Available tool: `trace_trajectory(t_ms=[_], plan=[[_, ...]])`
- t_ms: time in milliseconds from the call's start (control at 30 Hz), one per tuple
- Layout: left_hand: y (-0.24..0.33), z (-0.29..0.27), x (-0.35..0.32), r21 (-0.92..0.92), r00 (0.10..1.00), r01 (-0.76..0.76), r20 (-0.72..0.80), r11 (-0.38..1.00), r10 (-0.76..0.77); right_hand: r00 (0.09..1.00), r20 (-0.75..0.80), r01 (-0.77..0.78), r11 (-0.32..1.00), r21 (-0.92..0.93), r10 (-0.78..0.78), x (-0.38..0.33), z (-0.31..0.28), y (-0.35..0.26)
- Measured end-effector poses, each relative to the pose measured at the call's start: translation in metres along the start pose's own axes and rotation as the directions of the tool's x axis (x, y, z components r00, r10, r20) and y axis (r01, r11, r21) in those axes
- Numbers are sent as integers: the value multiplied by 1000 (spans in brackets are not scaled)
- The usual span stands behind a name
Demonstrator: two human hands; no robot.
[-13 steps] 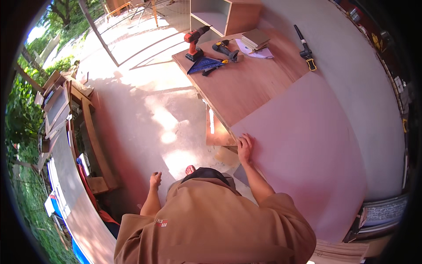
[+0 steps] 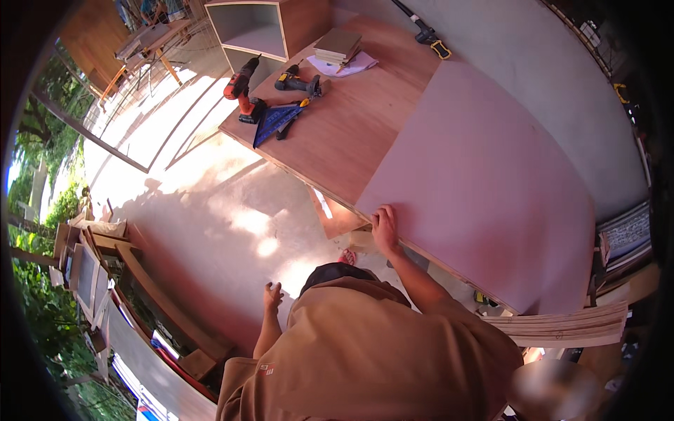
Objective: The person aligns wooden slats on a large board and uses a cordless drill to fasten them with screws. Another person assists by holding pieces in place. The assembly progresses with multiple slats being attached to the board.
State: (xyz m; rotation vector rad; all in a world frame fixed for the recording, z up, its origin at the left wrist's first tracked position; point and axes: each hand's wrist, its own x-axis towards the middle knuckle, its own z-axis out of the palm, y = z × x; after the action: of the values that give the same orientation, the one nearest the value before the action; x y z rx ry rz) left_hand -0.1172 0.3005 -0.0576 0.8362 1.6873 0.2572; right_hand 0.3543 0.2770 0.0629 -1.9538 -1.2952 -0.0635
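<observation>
My right hand (image 2: 385, 229) rests on the near edge of a large pinkish-mauve sheet (image 2: 484, 182) that lies over a brown wooden board (image 2: 344, 133) used as a worktop. Its fingers curl over the sheet's corner where the mauve meets the bare wood. My left hand (image 2: 272, 297) hangs free beside my body above the concrete floor, fingers loosely apart and holding nothing. My brown shirt fills the lower middle of the view.
On the far end of the board lie a red drill (image 2: 242, 90), a dark drill (image 2: 298, 83), a blue triangular square (image 2: 272, 121) and small stacked boards (image 2: 338, 45). An open cabinet box (image 2: 263, 28) stands behind. Wooden slats (image 2: 569, 326) lie at right, frames and timber at left.
The view has shifted slightly; my right hand stays on the sheet's edge and my left hand stays hanging free.
</observation>
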Motion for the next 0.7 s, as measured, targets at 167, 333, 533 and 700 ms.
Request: trace_trajectory(t_ms=[167, 333, 533, 700], plan=[[26, 0, 21, -33, 999, 13, 48, 999, -11, 1000, 22, 5, 998, 69, -6, 8, 0, -2], [24, -23, 45, 72, 987, 155, 29, 985, -157, 994, 82, -60, 996, -69, 65, 14, -1, -6], [53, -35, 109, 389, 930, 141, 264, 910, -257, 976, -34, -218, 971, -102, 216, 6, 4, -17], [163, -55, 196, 594, 869, -11, 404, 805, -286, 883, -327, -374, 926, -54, 338, -9, 11, -51]])
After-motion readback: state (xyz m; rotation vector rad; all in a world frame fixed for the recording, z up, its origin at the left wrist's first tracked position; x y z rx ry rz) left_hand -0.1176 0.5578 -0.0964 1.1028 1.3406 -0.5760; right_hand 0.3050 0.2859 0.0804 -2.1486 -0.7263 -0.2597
